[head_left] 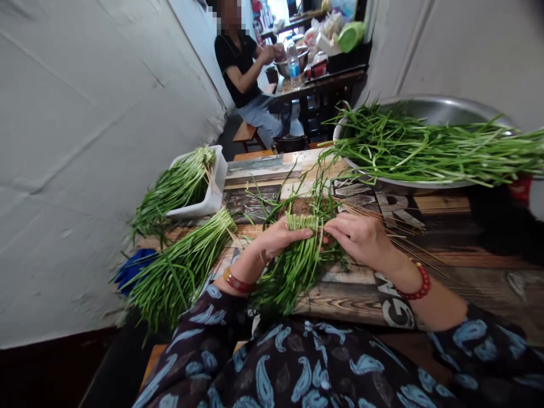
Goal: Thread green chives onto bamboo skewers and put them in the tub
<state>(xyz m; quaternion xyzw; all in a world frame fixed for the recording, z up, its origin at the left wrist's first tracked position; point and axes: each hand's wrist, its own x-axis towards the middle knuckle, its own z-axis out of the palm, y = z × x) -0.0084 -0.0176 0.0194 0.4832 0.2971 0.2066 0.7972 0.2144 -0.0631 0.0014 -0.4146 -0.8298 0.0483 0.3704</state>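
A bunch of green chives (300, 266), its pale cut ends lined up at the top, is held in my left hand (280, 235) over the near edge of the table, thumb across the stalks. Close to the right side of this bunch, my right hand (361, 238) is closed in a pinch; what lies between its fingertips is too small to make out. Loose chives (318, 192) are scattered behind both hands. Several thin wooden sticks (408, 243) lie on the table beside and under my right wrist.
Chive bundles with sticks fill a white tray (219, 181) at the left; another bundle (187, 260) lies before it, by a blue item (136, 269). A large metal bowl (450, 105) of chives stands right. Beyond the patterned table (259, 170), a person (242, 68) sits working.
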